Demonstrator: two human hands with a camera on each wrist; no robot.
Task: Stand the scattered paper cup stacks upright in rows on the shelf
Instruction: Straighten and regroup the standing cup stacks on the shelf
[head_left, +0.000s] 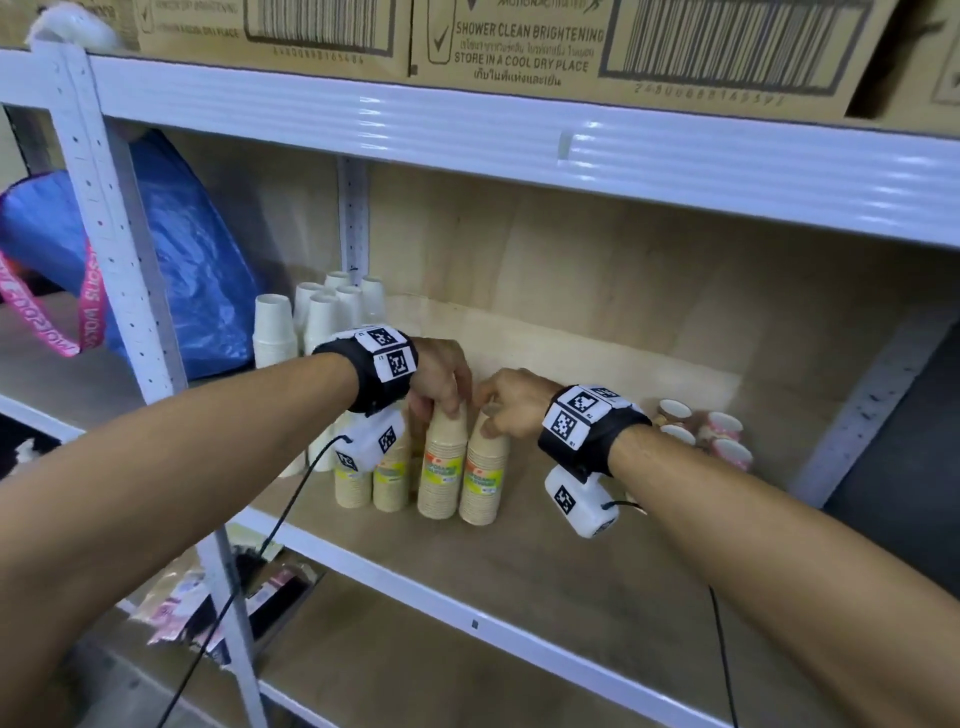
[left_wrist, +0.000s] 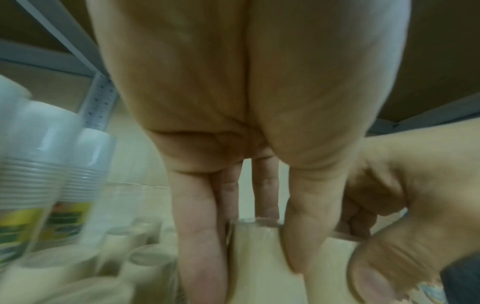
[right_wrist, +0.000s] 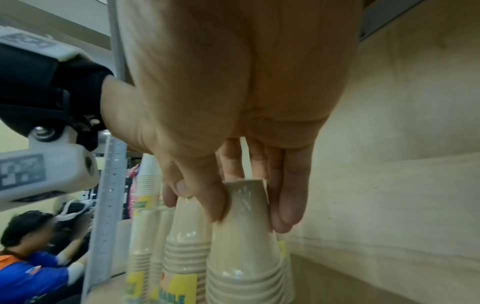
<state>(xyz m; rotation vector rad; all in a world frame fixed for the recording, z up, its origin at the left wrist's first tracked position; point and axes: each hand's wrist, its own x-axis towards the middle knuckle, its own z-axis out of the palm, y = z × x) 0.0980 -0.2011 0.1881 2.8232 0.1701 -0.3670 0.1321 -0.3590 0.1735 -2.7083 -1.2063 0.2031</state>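
Observation:
Tan paper cup stacks in clear wrap with green-yellow labels stand on the wooden shelf. My left hand grips the top of one tan stack from above. My right hand pinches the top of the neighbouring stack, which touches the first. Both stand near the front edge. In the left wrist view my left hand curls its fingers round the stack's top. In the right wrist view the right hand holds its stack between thumb and fingers.
Two more tan stacks stand to the left, with white cup stacks behind them. Patterned cup stacks lie on their sides at the right. A blue bag fills the shelf's left end. Another person works beyond the shelf post.

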